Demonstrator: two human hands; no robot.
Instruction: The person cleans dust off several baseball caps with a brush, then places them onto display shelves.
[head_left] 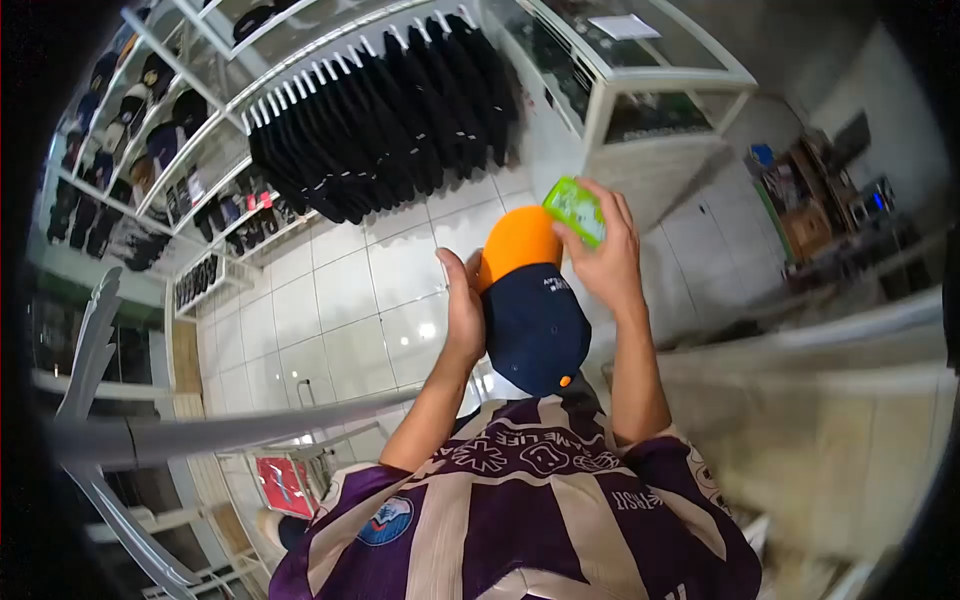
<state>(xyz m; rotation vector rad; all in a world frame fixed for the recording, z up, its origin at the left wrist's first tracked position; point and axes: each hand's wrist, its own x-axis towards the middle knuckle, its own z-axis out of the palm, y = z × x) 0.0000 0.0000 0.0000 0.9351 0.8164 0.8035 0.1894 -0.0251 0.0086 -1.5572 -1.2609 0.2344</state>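
Observation:
A baseball cap with a navy crown, an orange brim and an orange top button is held up in front of my chest. My left hand grips it from the left side, the thumb standing up beside the brim and the fingers hidden behind the cap. My right hand is closed around a bright green, rounded rectangular item with a pale, mottled face. That item is right at the brim's right edge. Its exact kind I cannot tell.
Black garments hang on a rail ahead. Shelves of caps stand at the left, and a glass display case is ahead to the right. A grey metal bar crosses at lower left. Boxes sit far right.

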